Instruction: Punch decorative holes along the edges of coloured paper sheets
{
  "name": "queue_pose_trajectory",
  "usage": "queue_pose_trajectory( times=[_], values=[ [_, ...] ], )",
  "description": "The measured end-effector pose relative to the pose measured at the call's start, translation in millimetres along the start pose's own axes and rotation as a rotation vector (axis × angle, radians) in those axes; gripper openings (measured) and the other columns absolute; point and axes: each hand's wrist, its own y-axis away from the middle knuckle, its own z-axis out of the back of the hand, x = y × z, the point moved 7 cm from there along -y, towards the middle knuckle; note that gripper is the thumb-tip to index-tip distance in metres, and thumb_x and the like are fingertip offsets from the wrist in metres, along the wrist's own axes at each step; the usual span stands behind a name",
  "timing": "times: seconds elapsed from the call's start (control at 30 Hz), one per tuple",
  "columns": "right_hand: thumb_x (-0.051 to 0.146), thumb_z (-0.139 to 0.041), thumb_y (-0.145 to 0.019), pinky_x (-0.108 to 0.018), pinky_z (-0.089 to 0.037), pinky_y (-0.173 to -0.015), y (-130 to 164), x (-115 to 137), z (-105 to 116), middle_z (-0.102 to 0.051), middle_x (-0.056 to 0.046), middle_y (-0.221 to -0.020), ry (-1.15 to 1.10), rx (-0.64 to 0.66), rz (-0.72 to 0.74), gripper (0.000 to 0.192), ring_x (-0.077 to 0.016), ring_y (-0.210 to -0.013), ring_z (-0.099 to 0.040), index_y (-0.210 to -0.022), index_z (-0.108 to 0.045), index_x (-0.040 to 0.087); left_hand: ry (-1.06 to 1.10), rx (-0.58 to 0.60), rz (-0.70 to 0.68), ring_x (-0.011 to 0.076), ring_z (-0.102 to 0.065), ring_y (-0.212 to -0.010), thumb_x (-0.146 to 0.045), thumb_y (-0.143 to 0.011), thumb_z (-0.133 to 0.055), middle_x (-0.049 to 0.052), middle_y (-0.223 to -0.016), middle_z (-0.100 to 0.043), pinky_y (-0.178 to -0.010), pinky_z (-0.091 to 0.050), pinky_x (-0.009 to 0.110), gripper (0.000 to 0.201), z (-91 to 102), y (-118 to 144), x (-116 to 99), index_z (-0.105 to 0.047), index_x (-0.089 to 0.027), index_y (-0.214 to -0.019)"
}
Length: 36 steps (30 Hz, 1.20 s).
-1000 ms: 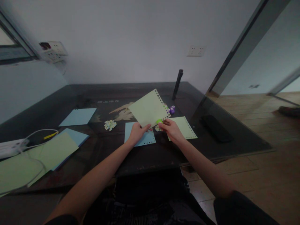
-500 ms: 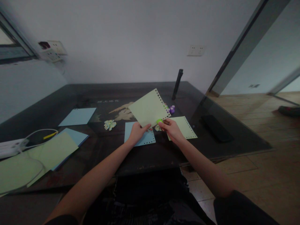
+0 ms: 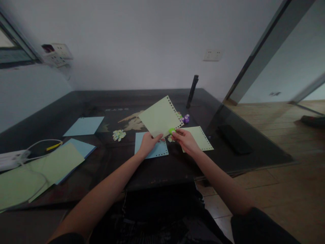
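Observation:
My left hand (image 3: 148, 142) pinches the near corner of a pale green paper sheet (image 3: 159, 117), holding it tilted above the dark table (image 3: 101, 101). One edge of the sheet carries a row of punched holes. My right hand (image 3: 185, 139) grips a small green hole punch (image 3: 172, 130) clamped on the sheet's lower right edge. Under my hands lie a blue punched sheet (image 3: 152, 149) and another green punched sheet (image 3: 200, 137). Small purple punches (image 3: 186, 118) stand just behind the held sheet.
A heap of punched paper bits (image 3: 119, 135) lies left of the hands. Blue sheets (image 3: 84, 126) and a green-and-blue stack (image 3: 50, 166) sit at the left with a white cable (image 3: 35, 152). A black phone (image 3: 235, 139) and a dark upright stick (image 3: 192, 91) are on the right.
The green sheet has shifted slightly to the left and upward in my hands; both hands keep their hold.

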Motion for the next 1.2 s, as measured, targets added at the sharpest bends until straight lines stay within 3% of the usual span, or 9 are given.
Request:
queue_pose_trajectory(
  times=[0.17, 0.43, 1.2],
  values=[
    [0.035, -0.079, -0.060, -0.027, -0.046, -0.066, 1.2, 1.8, -2.0, -0.063, 0.000, -0.073, 0.004, -0.004, 0.012, 0.027, -0.0114, -0.064, -0.059, -0.073, -0.064, 0.018, -0.003, 0.005, -0.007, 0.0182, -0.064, -0.061, -0.030, -0.077, -0.060, 0.009, -0.069, -0.072, -0.062, -0.050, 0.028, 0.022, -0.9, 0.9, -1.6, -0.071, -0.011, -0.075],
    [0.035, -0.081, -0.057, -0.029, -0.048, -0.073, 1.4, 1.3, -2.9, -0.065, -0.001, -0.079, -0.033, -0.016, -0.001, 0.030, -0.0122, -0.067, -0.061, -0.076, -0.064, 0.018, 0.003, -0.005, -0.010, 0.0179, -0.064, -0.061, -0.030, -0.077, -0.060, 0.009, -0.070, -0.072, -0.063, -0.049, 0.027, 0.023, -0.6, 1.5, -0.4, -0.071, -0.010, -0.075],
    [0.043, -0.075, -0.063, -0.027, -0.040, -0.058, -0.2, 4.4, 0.3, -0.057, 0.002, -0.059, 0.111, -0.058, 0.109, 0.029, -0.0120, -0.057, -0.053, -0.068, -0.058, 0.019, 0.017, 0.000, 0.004, 0.0195, -0.066, -0.064, -0.031, -0.077, -0.061, 0.007, -0.071, -0.073, -0.064, -0.051, 0.028, 0.023, -3.8, 2.5, -0.5, -0.070, -0.011, -0.081]
  ],
)
